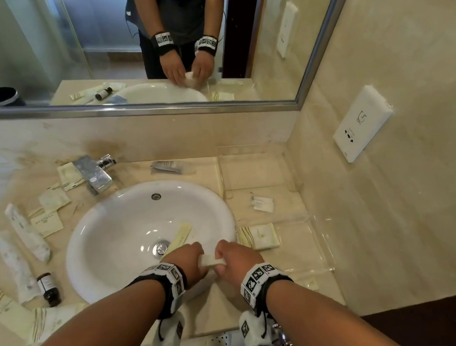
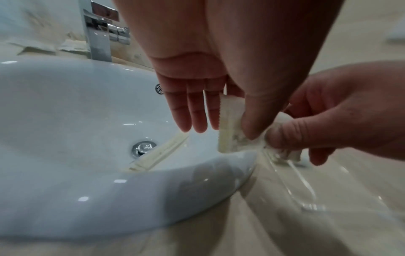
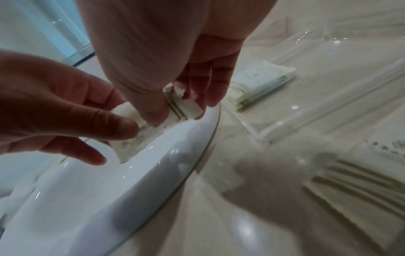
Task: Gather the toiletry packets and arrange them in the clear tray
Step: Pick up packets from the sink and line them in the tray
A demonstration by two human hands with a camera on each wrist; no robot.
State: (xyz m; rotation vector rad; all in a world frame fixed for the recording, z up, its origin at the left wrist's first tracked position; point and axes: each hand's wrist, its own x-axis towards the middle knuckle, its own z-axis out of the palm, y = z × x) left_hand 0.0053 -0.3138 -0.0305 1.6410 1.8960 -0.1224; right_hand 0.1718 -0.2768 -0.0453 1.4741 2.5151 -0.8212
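Note:
A small cream packet hangs over the sink's front right rim, held at both ends. My left hand pinches its left end between thumb and forefinger; the other fingers are straight. My right hand pinches the striped right end between thumb and fingers. The clear tray lies on the counter right of the sink, holding a striped packet and a small white packet. A long packet lies in the basin beside the drain. Several packets lie left of the sink.
The white sink fills the counter's middle, with a chrome faucet behind it. A brown bottle and two long pouches lie at the left. A clear-wrapped item sits behind the basin. A wall and socket plate stand close on the right.

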